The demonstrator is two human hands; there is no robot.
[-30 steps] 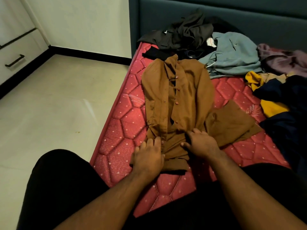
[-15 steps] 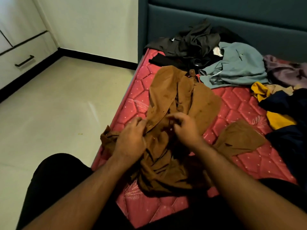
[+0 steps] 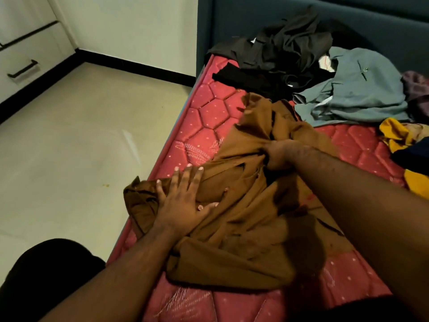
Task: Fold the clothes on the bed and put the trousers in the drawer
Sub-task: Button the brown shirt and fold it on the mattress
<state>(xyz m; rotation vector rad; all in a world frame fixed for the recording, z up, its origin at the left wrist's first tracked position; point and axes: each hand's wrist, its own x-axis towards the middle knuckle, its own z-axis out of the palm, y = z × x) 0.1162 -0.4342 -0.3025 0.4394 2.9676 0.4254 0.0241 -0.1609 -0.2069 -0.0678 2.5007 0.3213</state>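
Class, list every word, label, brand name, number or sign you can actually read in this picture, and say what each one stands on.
No readable text.
The pale woven patch on the red mattress near the brown shirt may be a brand mark, but is too blurred to read.
The white tag with a red mark among the dark clothes is too small to read.
The blue-grey shirt, drawer and both hands show no lettering.
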